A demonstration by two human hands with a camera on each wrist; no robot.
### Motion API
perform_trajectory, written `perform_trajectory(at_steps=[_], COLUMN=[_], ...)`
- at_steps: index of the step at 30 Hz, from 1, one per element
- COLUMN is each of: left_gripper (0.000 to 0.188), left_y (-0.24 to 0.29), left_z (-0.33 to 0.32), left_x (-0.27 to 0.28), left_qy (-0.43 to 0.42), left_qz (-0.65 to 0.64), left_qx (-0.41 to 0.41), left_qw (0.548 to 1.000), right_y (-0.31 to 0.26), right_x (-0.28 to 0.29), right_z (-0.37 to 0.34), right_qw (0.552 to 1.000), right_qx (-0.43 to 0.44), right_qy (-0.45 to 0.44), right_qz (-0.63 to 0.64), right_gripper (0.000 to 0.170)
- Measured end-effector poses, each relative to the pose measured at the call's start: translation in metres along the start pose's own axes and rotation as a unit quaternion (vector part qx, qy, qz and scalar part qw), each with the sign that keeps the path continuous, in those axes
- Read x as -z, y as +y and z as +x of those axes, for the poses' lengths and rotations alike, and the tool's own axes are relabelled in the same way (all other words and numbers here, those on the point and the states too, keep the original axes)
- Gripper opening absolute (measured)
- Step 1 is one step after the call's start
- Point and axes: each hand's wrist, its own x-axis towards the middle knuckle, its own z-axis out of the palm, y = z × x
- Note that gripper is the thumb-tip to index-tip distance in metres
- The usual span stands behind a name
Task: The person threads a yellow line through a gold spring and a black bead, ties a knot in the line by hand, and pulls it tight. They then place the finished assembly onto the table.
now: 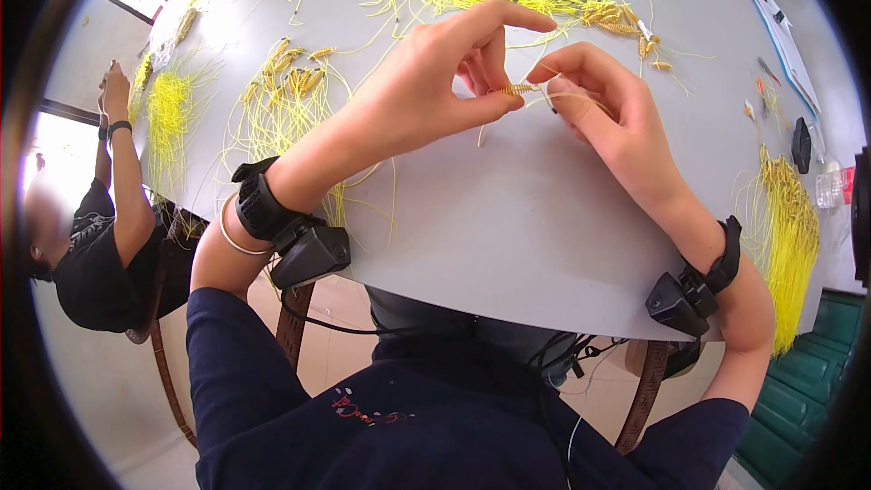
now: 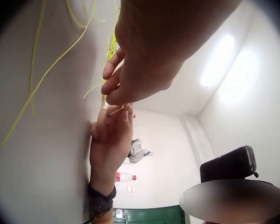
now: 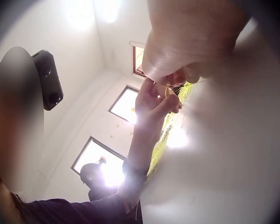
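The left hand (image 1: 425,74) pinches a small, ribbed, gold-yellow rod (image 1: 518,89); it points sideways at the right hand (image 1: 619,120), which pinches thin yellow string (image 1: 545,98).

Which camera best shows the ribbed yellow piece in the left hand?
The head view: the ribbed yellow piece shows its rings beyond the left hand. Both wrist views show at most a small, unclear bit.

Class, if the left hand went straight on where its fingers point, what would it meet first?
Most likely the right hand, just beyond the small coil the left hand pinches, though depth is unclear.
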Motion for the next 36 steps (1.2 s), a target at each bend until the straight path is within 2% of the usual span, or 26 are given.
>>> perform_trajectory(at_steps=[2,4,10,13,31,36], left_gripper=[0.055,0.054,0.05,0.049,0.048,0.048], left_y=[0.0,-0.001,-0.001,-0.001,-0.002,0.003], left_z=[0.0,0.0,0.0,0.0,-0.001,0.001], left_x=[0.001,0.001,0.002,0.003,0.004,0.002], left_qy=[0.019,0.025,0.04,0.045,0.041,0.038], left_qz=[0.019,0.026,0.036,0.037,0.045,0.031], left_qx=[-0.001,0.001,0.015,0.017,0.018,0.011], left_qw=[1.0,0.999,0.998,0.998,0.998,0.999], right_y=[0.001,0.001,-0.002,-0.005,-0.006,-0.011], right_x=[0.002,0.006,0.003,-0.002,0.003,0.005], right_z=[0.001,0.001,-0.001,-0.003,0.002,0.002], right_qw=[1.0,0.995,0.99,0.996,0.996,0.994], right_qx=[0.005,-0.025,-0.05,-0.065,-0.03,-0.056], right_qy=[0.014,0.023,0.005,-0.01,0.066,0.092], right_qz=[-0.005,-0.091,-0.133,-0.062,-0.049,-0.017], right_gripper=[0.01,0.011,0.012,0.013,0.016,0.017])
